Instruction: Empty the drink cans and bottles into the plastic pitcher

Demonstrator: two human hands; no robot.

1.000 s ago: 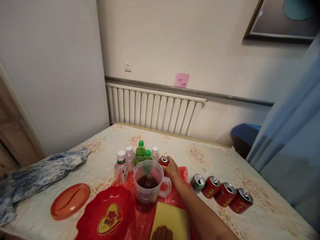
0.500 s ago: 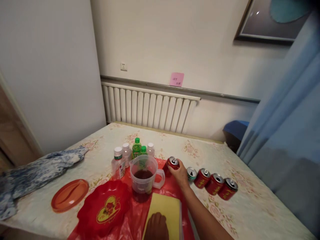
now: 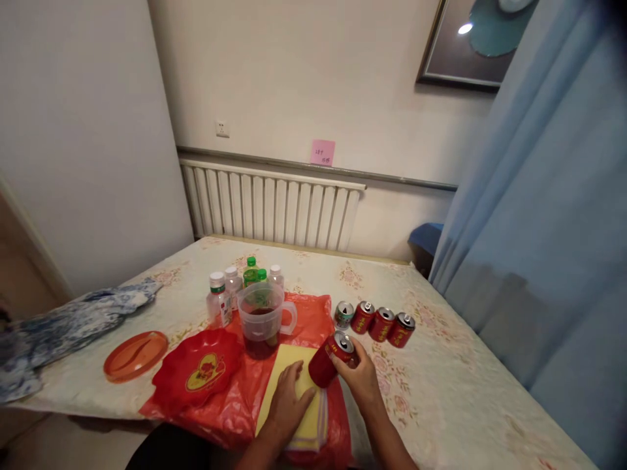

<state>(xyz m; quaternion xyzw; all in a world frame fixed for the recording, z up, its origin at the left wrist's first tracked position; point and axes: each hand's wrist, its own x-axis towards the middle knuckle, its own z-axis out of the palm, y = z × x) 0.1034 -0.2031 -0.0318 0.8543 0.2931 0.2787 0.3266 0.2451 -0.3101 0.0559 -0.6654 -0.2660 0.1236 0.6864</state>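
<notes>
- In the head view we found the right hand [image 3: 360, 372] closed around a red can [image 3: 324, 365], thumb on the near side and fingers round the far side.
- We noted that can tilted, its silver top leaning to picture right, above the right part of a yellow folded pad [image 3: 312, 418]; we could not tell whether its base touched the pad.
- The left hand [image 3: 288, 395] was over the same pad, thumb spread from the fingers, grasping nothing; a gap separated it from the can. We could not tell whether its palm met the pad.
- Under the pad we saw a red plastic sheet [image 3: 313, 313], spread on a floral tablecloth [image 3: 386, 287].
- Beyond the left hand we recorded a clear jug [image 3: 251, 336], upright, dark liquid inside, handle to picture right.
- Just behind the jug we counted three white-capped bottles [image 3: 219, 307] and two green-capped bottles [image 3: 251, 271], all standing.
- To picture left we logged a scalloped red tray [image 3: 177, 365] with a yellow heart design, an orange oval lid [image 3: 137, 356] just beside it.
- Past the right hand we had a row of cans, all upright: one green-and-silver can [image 3: 343, 316], then three red cans [image 3: 382, 324] close together.
- On the wall above the radiator [image 3: 274, 202] we spotted a pink note [image 3: 322, 153], its handwriting too small for us to read.
</notes>
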